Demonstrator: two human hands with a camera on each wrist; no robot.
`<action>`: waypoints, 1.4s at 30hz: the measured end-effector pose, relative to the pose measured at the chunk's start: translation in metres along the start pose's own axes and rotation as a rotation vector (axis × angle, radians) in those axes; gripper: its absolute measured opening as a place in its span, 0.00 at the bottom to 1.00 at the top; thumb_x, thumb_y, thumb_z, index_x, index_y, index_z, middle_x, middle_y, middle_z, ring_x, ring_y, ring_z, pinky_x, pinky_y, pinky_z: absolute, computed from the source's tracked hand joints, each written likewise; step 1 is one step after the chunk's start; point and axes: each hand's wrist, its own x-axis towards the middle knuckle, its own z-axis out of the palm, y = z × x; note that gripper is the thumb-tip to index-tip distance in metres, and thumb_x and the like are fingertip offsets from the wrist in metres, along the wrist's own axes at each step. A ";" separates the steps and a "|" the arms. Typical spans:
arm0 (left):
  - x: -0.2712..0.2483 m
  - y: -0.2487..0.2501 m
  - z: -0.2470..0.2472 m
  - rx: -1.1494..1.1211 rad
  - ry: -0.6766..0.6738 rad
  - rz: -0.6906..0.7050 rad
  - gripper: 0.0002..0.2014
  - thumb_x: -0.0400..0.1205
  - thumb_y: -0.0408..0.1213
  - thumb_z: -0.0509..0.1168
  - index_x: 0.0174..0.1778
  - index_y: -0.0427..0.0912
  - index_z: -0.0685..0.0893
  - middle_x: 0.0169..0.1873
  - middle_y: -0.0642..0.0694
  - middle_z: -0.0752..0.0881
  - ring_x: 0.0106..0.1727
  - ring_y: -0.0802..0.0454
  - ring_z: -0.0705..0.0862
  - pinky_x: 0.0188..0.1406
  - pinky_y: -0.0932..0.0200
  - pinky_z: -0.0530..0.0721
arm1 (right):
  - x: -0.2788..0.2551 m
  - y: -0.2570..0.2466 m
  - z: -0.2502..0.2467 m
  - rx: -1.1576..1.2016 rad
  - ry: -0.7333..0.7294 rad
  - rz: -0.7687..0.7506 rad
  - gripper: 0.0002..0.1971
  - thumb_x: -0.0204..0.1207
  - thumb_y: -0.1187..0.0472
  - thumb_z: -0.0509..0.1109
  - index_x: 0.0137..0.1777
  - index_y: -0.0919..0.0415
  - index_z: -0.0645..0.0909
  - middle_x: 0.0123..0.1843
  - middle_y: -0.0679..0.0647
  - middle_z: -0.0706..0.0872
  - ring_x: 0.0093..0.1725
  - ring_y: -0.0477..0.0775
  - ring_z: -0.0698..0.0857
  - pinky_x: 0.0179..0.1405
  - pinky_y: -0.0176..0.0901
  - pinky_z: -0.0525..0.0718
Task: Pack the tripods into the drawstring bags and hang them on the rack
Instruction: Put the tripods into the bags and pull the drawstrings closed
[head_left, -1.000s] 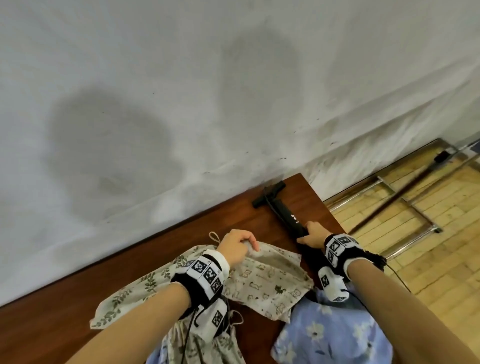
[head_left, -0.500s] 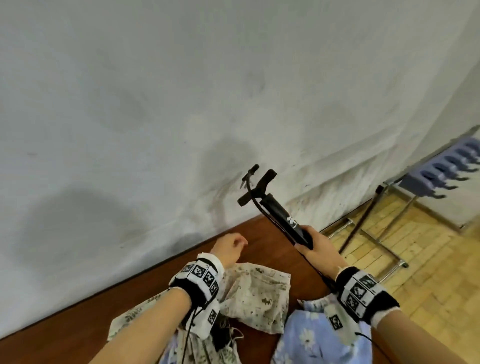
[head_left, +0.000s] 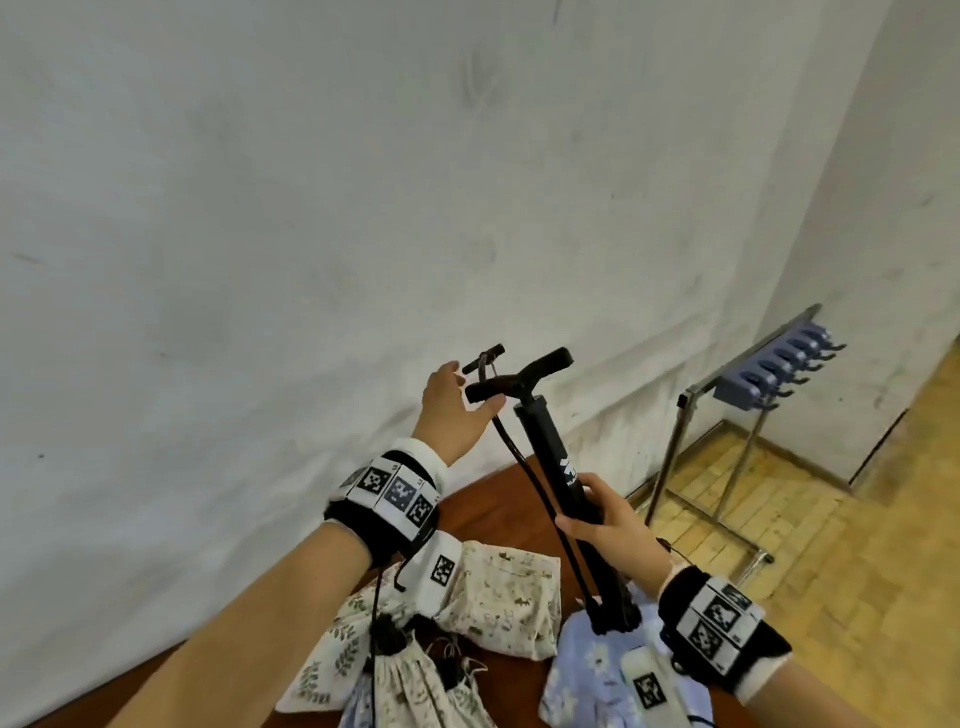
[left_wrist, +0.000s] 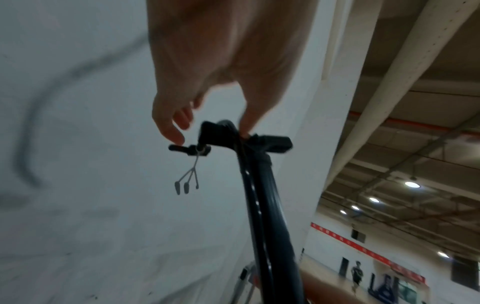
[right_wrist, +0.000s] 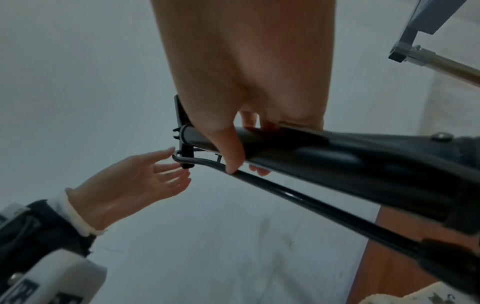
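Note:
My right hand (head_left: 602, 519) grips the barrel of the black tripod (head_left: 550, 447), a tube with a T-handle and a thin hose, and holds it nearly upright above the table. The right wrist view shows thumb and fingers wrapped round the tube (right_wrist: 337, 156). My left hand (head_left: 460, 402) is raised beside the T-handle (head_left: 519, 376), fingers straight; its thumb (left_wrist: 249, 121) touches the handle and a fingertip (left_wrist: 174, 135) touches the hose end. A beige animal-print drawstring bag (head_left: 498, 592), a leaf-print bag (head_left: 337, 654) and a blue floral bag (head_left: 587, 675) lie flat on the table.
The brown wooden table (head_left: 483, 499) stands against a white sheet-covered wall. To the right, on the parquet floor, stands a metal rack (head_left: 675, 457) whose top bar carries a row of blue hooks (head_left: 774, 369).
My right hand lifted the tripod off the table and tipped it upright. My left hand left the beige bag and rose to the T-handle. The view swung up toward the rack.

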 end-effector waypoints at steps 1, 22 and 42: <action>-0.006 0.003 0.003 -0.021 0.077 -0.021 0.32 0.79 0.46 0.69 0.75 0.36 0.65 0.70 0.40 0.69 0.69 0.45 0.75 0.71 0.51 0.74 | -0.002 -0.003 0.003 0.027 0.008 0.002 0.19 0.75 0.60 0.76 0.64 0.50 0.75 0.55 0.53 0.88 0.54 0.50 0.87 0.54 0.38 0.79; -0.041 0.046 -0.008 -0.475 -0.504 -0.031 0.08 0.86 0.32 0.58 0.47 0.33 0.80 0.46 0.34 0.88 0.50 0.41 0.89 0.55 0.50 0.88 | -0.002 -0.042 0.003 0.000 0.003 -0.055 0.23 0.78 0.62 0.73 0.68 0.46 0.69 0.58 0.67 0.85 0.54 0.61 0.88 0.60 0.54 0.86; -0.021 0.056 -0.025 -0.104 -0.309 0.285 0.10 0.82 0.36 0.66 0.56 0.37 0.86 0.52 0.44 0.89 0.56 0.52 0.86 0.68 0.49 0.80 | -0.016 -0.063 -0.006 -0.037 -0.223 -0.120 0.29 0.77 0.68 0.71 0.66 0.33 0.68 0.54 0.71 0.86 0.56 0.68 0.86 0.63 0.61 0.83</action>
